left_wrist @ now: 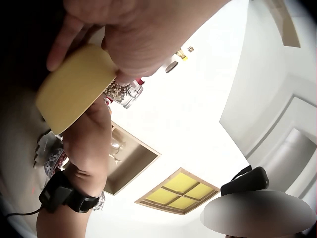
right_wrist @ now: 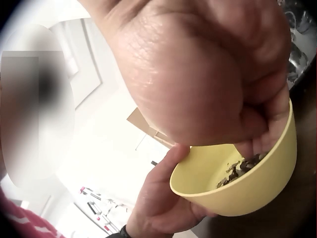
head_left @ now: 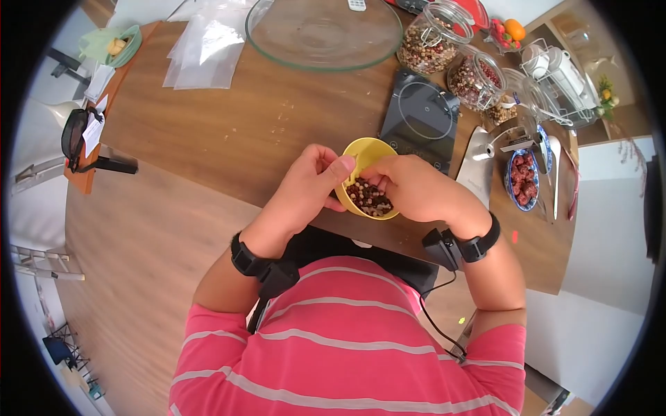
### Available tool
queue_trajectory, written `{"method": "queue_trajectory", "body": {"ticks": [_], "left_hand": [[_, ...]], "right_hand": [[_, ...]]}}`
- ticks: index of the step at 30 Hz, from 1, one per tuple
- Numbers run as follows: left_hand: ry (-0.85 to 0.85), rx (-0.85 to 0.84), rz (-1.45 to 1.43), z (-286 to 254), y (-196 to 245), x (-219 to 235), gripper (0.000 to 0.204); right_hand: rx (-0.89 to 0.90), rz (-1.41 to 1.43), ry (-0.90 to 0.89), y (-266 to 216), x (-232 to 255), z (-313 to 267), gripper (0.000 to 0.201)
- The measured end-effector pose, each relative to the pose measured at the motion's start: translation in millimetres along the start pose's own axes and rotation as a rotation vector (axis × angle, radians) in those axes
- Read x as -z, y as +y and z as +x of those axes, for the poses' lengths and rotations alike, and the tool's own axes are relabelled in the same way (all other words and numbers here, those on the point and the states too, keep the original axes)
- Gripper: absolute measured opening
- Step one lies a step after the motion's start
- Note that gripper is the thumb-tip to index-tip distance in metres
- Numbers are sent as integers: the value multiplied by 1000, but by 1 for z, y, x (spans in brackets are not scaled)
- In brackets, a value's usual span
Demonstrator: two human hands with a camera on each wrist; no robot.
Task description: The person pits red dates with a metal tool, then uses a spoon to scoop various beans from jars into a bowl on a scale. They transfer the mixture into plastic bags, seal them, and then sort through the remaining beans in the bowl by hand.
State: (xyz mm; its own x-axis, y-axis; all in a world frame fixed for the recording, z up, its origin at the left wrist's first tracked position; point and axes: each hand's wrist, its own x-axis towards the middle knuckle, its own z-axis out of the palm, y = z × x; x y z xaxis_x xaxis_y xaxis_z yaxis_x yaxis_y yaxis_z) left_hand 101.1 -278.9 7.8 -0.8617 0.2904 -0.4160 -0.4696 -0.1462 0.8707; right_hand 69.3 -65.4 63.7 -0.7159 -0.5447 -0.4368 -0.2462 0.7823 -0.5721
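Observation:
A yellow bowl [head_left: 368, 144] with mixed dark, red and pale peppercorns [head_left: 369, 200] in it is held over the table's front edge. My left hand [head_left: 305, 182] grips its left side, thumb at the rim; the left wrist view shows the fingers around the bowl [left_wrist: 77, 87]. From the right, my right hand [head_left: 416, 187] reaches in, its fingertips down at the peppercorns. In the right wrist view the fingers of the right hand [right_wrist: 198, 74] are bent inside the bowl [right_wrist: 247, 196], and the palm hides part of them; whether they pinch anything is hidden.
Behind the bowl lies a black induction plate [head_left: 422, 114]. Jars of peppercorns [head_left: 430, 48], a white rack [head_left: 565, 76] and a blue-patterned dish [head_left: 522, 182] of dark red pieces stand right. A large glass plate [head_left: 322, 35] and plastic bags [head_left: 208, 48] lie at the back.

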Motion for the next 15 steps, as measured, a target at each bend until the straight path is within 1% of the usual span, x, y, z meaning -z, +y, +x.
{"method": "queue_trajectory", "body": {"ticks": [2, 3, 5, 6, 8, 9, 11, 12, 14, 15], "left_hand": [[1, 0, -2, 0, 1, -1, 40], [4, 0, -8, 0, 1, -1, 42], [-1, 0, -5, 1, -1, -2, 43], [-4, 0, -3, 1, -2, -3, 44], [-5, -9, 4, 1, -4, -2, 44], [-6, -16, 8, 1, -4, -2, 45], [0, -27, 27, 0, -2, 0, 45], [5, -36, 44, 1, -1, 1, 45], [4, -54, 50, 3, -5, 5, 43], [3, -69, 57, 4, -7, 6, 42]], "right_hand": [[-25, 248, -15, 5, -4, 2, 41], [-26, 250, -12, 5, -4, 3, 41], [-22, 290, -105, -3, 0, 3, 44], [-21, 291, -104, -5, 2, 4, 44], [-17, 399, -137, -7, 4, 7, 39], [-15, 399, -136, -2, -1, 10, 39], [-73, 866, -129, 13, -15, 18, 39], [-72, 865, -127, 15, -18, 20, 39], [-130, 1234, -124, 13, -20, 23, 36], [-129, 1233, -120, 12, -17, 22, 36]]}}
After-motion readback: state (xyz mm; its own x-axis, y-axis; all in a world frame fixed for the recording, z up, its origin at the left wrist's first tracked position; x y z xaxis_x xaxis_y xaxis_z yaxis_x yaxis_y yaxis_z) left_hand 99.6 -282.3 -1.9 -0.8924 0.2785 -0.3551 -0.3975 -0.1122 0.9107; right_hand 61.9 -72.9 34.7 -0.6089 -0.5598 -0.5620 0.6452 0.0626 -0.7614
